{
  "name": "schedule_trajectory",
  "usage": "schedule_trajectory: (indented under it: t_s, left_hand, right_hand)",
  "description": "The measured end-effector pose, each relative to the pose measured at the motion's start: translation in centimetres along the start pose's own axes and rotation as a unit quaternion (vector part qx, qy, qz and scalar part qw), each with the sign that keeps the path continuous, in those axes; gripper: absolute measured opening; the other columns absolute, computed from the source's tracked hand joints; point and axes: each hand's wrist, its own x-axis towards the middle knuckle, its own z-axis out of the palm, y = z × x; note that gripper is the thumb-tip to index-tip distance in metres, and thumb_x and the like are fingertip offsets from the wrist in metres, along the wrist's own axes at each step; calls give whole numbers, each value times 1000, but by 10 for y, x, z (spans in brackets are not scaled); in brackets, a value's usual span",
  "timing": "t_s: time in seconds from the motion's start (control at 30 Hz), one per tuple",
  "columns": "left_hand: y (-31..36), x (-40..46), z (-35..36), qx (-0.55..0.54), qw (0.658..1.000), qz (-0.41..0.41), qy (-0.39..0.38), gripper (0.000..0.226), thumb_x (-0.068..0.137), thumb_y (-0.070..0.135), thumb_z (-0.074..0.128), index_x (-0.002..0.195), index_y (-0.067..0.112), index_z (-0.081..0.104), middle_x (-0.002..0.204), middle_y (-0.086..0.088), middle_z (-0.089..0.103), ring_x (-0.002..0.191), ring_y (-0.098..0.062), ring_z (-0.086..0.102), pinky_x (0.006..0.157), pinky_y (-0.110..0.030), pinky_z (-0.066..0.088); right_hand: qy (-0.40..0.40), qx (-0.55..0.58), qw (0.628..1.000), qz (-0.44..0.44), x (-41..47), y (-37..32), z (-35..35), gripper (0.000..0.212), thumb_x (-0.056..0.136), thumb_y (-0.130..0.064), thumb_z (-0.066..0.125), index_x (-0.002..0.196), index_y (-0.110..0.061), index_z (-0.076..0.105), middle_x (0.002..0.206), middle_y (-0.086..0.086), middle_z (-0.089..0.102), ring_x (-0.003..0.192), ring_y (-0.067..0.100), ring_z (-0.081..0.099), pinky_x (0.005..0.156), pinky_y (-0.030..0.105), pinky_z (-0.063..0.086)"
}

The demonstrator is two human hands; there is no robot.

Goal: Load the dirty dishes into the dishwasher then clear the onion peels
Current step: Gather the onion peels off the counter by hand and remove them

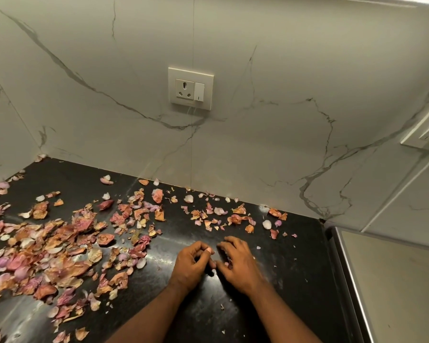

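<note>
Big heap of peels (47, 248) on the left, thinner scatter trailing right along the far wall. Left hand (192, 264) curled loosely, apparently empty; right hand (238, 262) cupped over a few scraps on the counter (295, 280). Best bet: rake stragglers leftward into one heap, then scoop.
</note>
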Motion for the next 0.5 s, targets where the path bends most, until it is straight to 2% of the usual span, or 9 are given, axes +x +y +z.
schedule_trajectory:
  t_s: [0.07, 0.13, 0.2, 0.3, 0.37, 0.43, 0.5]
  left_hand:
    - [0, 0, 0, 2, 1000, -2, 4, 13, 104, 7, 58, 97, 3, 68, 71, -18, 73, 66, -40, 71, 66, -55, 63]
    - [-1, 1, 0, 4, 1000, -3, 5, 14, 104, 7, 58, 97, 3, 68, 71, -18, 73, 65, -42, 71, 65, -55, 63]
    - [-1, 1, 0, 6, 1000, -3, 5, 14, 105, 7, 57, 96, 2, 68, 71, -18, 72, 65, -43, 70, 65, -54, 63]
    - [-1, 0, 1, 7, 1000, -3, 2, 15, 105, 7, 57, 97, 1, 67, 71, -17, 72, 66, -43, 70, 65, -53, 64]
    - [0, -2, 1, 7, 1000, -6, 3, 15, 105, 7, 56, 97, 1, 67, 72, -17, 72, 67, -43, 70, 66, -51, 64]
    - [1, -3, 2, 4, 1000, -7, 6, 15, 105, 8, 56, 97, 0, 67, 72, -18, 72, 68, -43, 70, 65, -52, 64]
    - [2, -2, 1, 3, 1000, -11, 4, 16, 105, 8, 56, 97, 1, 67, 73, -18, 72, 68, -43, 70, 65, -53, 64]
  right_hand:
    - [51, -18, 998, -44, -14, 9, 6, 32, 98, -52, 55, 123, -33, 60, 127, -17, 47, 118, 3, 41, 98, 25, 44]
    - [86, -41, 993, -65, -27, 18, 8, 16, 102, -44, 51, 107, -31, 60, 109, -17, 48, 100, 3, 42, 85, 25, 46]
    - [111, -51, 990, -72, -38, 26, 6, 10, 102, -36, 52, 100, -29, 59, 103, -17, 50, 94, 4, 43, 83, 27, 45]
    - [160, -23, 986, -48, -60, 38, 0, 2, 97, -32, 59, 99, -31, 60, 103, -19, 51, 98, 3, 46, 85, 32, 48]
    - [195, -5, 981, -11, -74, 45, 1, 17, 96, -40, 59, 111, -32, 60, 115, -19, 50, 108, 4, 46, 92, 35, 49]
    - [187, -32, 981, 44, -83, 46, 4, 51, 94, -61, 54, 137, -33, 51, 138, -12, 44, 125, 9, 41, 104, 39, 45]
    - [145, -85, 982, 88, -79, 44, 5, 82, 88, -81, 43, 154, -33, 34, 154, -6, 28, 138, 15, 31, 115, 42, 37]
